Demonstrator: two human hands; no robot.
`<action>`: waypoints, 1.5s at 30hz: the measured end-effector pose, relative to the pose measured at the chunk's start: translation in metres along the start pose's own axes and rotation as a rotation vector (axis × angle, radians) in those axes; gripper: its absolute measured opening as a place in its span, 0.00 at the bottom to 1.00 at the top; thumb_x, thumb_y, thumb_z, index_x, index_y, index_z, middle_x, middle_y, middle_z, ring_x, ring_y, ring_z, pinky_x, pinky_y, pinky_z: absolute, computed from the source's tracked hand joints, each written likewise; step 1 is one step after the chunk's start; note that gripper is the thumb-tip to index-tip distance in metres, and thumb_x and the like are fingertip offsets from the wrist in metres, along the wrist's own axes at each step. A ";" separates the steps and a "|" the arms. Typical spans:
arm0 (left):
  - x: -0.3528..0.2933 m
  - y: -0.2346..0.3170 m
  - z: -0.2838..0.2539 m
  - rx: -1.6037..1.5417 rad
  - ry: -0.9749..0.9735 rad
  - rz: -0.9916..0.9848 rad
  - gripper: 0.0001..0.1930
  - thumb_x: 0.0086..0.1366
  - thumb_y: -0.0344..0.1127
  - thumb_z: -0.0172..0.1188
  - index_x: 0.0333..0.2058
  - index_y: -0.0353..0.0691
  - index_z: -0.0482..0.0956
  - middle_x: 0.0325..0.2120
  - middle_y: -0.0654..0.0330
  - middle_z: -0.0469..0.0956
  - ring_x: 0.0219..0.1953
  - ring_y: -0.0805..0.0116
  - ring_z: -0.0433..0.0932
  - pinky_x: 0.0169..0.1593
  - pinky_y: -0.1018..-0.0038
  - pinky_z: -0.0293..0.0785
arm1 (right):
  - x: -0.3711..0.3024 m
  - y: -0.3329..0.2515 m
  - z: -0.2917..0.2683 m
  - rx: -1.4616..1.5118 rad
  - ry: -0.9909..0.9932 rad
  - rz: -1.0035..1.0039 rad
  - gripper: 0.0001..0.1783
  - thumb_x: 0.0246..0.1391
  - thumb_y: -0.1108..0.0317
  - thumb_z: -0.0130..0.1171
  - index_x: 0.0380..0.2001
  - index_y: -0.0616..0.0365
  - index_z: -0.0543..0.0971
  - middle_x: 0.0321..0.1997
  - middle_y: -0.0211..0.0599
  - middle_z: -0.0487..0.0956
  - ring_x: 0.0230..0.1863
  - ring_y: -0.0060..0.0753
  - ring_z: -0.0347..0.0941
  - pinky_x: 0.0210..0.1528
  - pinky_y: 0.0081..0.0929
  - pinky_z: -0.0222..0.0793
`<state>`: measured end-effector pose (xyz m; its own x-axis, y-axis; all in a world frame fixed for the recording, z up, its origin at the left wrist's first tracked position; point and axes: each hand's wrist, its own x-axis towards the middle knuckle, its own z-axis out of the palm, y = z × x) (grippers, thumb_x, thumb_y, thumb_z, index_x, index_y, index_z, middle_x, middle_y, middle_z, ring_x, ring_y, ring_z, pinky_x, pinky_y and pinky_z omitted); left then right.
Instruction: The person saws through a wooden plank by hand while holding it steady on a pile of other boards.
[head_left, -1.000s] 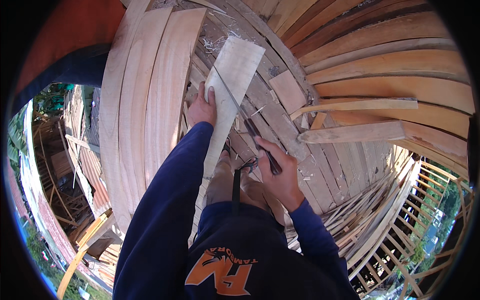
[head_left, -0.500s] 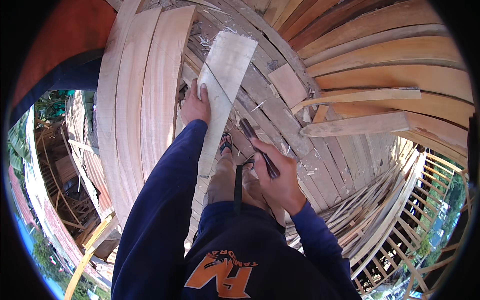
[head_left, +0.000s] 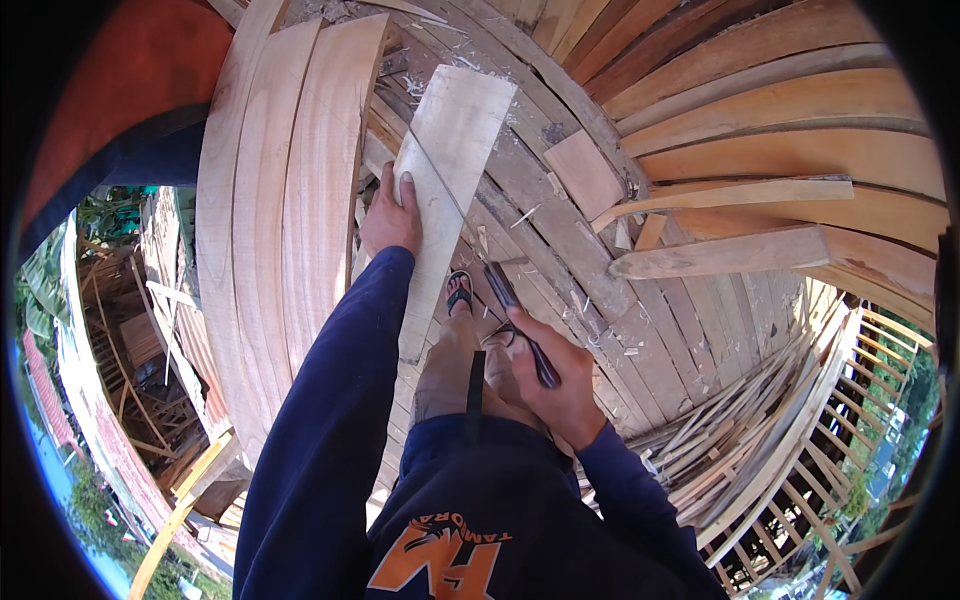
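Note:
A pale, flat plank (head_left: 470, 115) slants away from my legs, its far end pointing up and slightly right. My left hand (head_left: 392, 220) grips its left edge, with the thumb on the upper face and the other fingers partly hidden. In my right hand (head_left: 555, 375) is the dark handle of a handsaw (head_left: 436, 167). Seen almost edge-on, the thin blade runs diagonally across the plank from its left edge to its right edge. The teeth cannot be made out.
Long curved planks (head_left: 325, 150) rise at my left, beside a person's orange and dark clothing (head_left: 130, 90). Wood shavings and offcuts (head_left: 585, 172) lie on the board floor (head_left: 640, 335). Curved hull-like planking (head_left: 800, 150) stands right, above a loose beam (head_left: 720, 252) and thin strips (head_left: 720, 440).
My right hand has drawn the saw back toward my body, down and slightly right. My left hand stays on the plank. One sandaled foot is now hidden behind my right hand.

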<state>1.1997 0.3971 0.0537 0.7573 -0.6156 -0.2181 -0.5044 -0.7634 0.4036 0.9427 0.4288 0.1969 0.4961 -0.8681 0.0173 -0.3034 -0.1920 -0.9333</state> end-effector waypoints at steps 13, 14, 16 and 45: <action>-0.001 0.012 0.006 0.034 0.021 0.023 0.30 0.73 0.60 0.37 0.65 0.51 0.66 0.49 0.45 0.80 0.47 0.42 0.80 0.51 0.54 0.75 | 0.038 0.011 0.014 0.010 -0.019 0.023 0.18 0.57 0.73 0.59 0.52 0.60 0.78 0.29 0.49 0.81 0.24 0.42 0.78 0.30 0.31 0.73; -0.002 0.012 0.000 -0.012 0.015 0.030 0.30 0.72 0.60 0.38 0.65 0.51 0.66 0.49 0.45 0.80 0.47 0.43 0.80 0.52 0.54 0.75 | -0.009 0.003 -0.006 0.020 0.039 0.033 0.21 0.53 0.73 0.60 0.52 0.56 0.79 0.30 0.43 0.82 0.25 0.42 0.80 0.28 0.36 0.75; -0.001 0.014 0.003 0.042 0.054 0.047 0.30 0.73 0.60 0.38 0.65 0.50 0.66 0.49 0.45 0.79 0.47 0.43 0.80 0.52 0.53 0.75 | -0.097 -0.022 -0.065 -0.123 -0.145 0.131 0.27 0.47 0.75 0.62 0.54 0.55 0.77 0.33 0.39 0.82 0.25 0.36 0.80 0.30 0.32 0.78; -0.007 0.020 -0.004 0.053 -0.011 -0.022 0.31 0.73 0.60 0.37 0.66 0.50 0.65 0.52 0.45 0.78 0.51 0.44 0.78 0.55 0.54 0.73 | -0.099 -0.024 -0.077 -0.096 -0.215 0.215 0.22 0.53 0.77 0.58 0.54 0.63 0.78 0.35 0.50 0.83 0.32 0.37 0.83 0.37 0.29 0.77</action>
<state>1.1857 0.3865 0.0667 0.7641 -0.6005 -0.2357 -0.5094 -0.7858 0.3509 0.8380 0.4842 0.2452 0.5699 -0.7786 -0.2626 -0.4901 -0.0656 -0.8692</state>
